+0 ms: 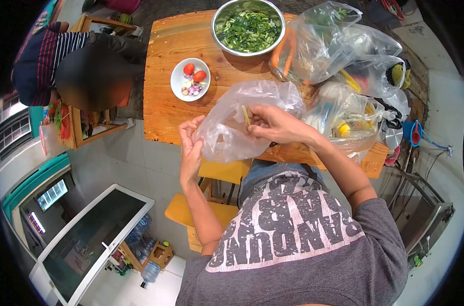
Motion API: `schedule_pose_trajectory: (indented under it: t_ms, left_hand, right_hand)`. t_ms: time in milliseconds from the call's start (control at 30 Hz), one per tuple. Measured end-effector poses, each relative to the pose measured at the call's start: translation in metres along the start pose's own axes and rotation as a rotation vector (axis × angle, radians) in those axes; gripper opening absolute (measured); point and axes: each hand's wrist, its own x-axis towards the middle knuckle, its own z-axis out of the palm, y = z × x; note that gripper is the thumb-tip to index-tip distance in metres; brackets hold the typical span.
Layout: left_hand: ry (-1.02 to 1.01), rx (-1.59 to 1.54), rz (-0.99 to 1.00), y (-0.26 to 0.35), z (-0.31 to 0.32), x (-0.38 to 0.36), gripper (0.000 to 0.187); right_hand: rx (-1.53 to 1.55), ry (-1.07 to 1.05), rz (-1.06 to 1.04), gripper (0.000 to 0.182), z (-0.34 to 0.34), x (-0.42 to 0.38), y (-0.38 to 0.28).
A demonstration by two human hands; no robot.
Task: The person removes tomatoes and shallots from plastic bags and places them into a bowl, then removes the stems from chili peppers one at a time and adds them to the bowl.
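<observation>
My left hand [192, 142] pinches the left edge of a clear plastic bag [232, 140], which is spread open above the near edge of the wooden table. In my right hand [273, 124], at the bag's right side, is a short pale green stalk [246, 116], gripped between thumb and fingers. Beyond the bag stands a white bowl [177, 81] holding two red tomatoes [200, 76] and several peeled shallots and garlic cloves [192, 90]. Farther back, a steel bowl [216, 43] contains chopped green vegetables [250, 31].
Plastic bags of produce [339, 61] crowd the right side of the wooden table [163, 51]; carrots [288, 48] show through one. A yellow stool [201, 209] stands below the near edge. Another person [48, 66] is at the far left, near a wooden shelf [81, 135].
</observation>
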Motion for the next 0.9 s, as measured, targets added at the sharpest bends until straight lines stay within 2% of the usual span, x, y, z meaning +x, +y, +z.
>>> schedule_pose_trajectory:
  t_ms: [67,133,167,233,267,333,400,467,533,633,733,833,900]
  left_hand:
    - [-0.072,-0.089,-0.017,-0.005,-0.004,-0.004,0.042]
    - [-0.141,-0.183,-0.056,-0.014,-0.011,-0.004,0.04]
    - [-0.137,-0.137,-0.062,-0.022,-0.016,-0.005,0.042]
    - [-0.13,-0.039,-0.073,-0.032,-0.026,-0.005,0.048]
    - [-0.154,0.128,-0.023,-0.032,-0.032,-0.005,0.054]
    - [-0.199,0.457,0.067,-0.03,-0.039,-0.009,0.066]
    - [-0.116,0.584,0.063,-0.021,-0.035,-0.018,0.074]
    - [-0.063,0.663,0.093,-0.017,-0.03,-0.023,0.082]
    - [-0.04,0.699,0.153,-0.016,-0.025,-0.024,0.087]
    - [-0.054,0.832,0.12,-0.004,-0.017,-0.021,0.095]
    - [-0.072,0.78,0.099,-0.01,-0.021,-0.019,0.098]
    - [-0.076,0.804,-0.115,0.0,-0.019,-0.022,0.101]
    - [-0.085,0.813,-0.105,-0.001,-0.021,-0.019,0.102]
  right_hand:
    - [-0.256,0.015,0.007,0.024,0.005,0.019,-0.005]
    - [-0.379,0.072,-0.107,0.027,0.024,0.052,0.041]
    - [-0.439,0.102,-0.165,0.029,0.032,0.068,0.066]
    - [-0.609,-0.131,-0.068,0.03,0.036,0.097,0.086]
    - [-0.691,-0.248,-0.019,0.03,0.038,0.107,0.096]
    - [-0.854,-0.15,-0.255,0.036,0.039,0.104,0.14]
    - [-0.682,-0.012,-0.393,0.037,0.042,0.096,0.184]
    - [-0.562,-0.01,-0.397,0.037,0.032,0.092,0.191]
    - [-0.519,-0.047,-0.353,0.036,0.024,0.086,0.179]
    - [-0.503,-0.071,-0.293,0.036,0.021,0.079,0.161]
    - [-0.512,-0.099,-0.257,0.036,0.028,0.071,0.131]
    - [-0.543,-0.142,-0.189,0.035,0.043,0.051,0.058]
    - [-0.525,-0.164,-0.16,0.035,0.05,0.03,0.006]
